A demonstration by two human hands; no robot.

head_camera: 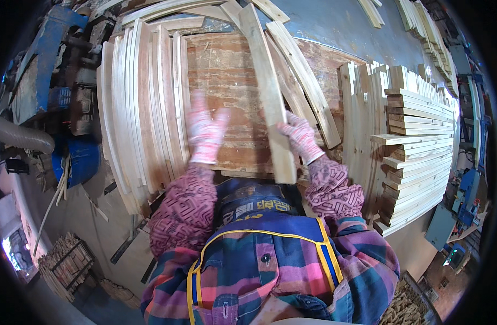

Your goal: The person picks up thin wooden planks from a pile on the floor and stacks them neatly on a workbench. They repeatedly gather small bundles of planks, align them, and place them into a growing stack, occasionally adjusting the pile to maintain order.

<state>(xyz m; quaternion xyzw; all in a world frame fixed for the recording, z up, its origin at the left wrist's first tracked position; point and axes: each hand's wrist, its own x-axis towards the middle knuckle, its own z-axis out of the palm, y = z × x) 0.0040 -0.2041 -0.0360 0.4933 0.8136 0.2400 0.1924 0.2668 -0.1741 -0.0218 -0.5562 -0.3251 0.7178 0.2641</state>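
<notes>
My right hand point(300, 134), in a pink and white knit glove, grips a long wooden board point(269, 89) by its right edge. That board slants across the plywood work surface point(228, 81), its near end close to my apron. My left hand point(206, 128), gloved alike and blurred, has its fingers spread and holds nothing. It hovers beside a row of upright boards point(151, 105) on the left. Right of the held board, another board point(305, 85) with knots lies at a slant, and a darker board point(291, 89) is partly hidden between them.
A stack of boards point(419, 162) rises at the right, beside several upright boards point(364, 105). More lumber point(167, 16) lies across the far edge. Blue machinery point(45, 61) and a grey hose point(23, 134) are at the left. A bundle of thin sticks point(65, 264) sits lower left.
</notes>
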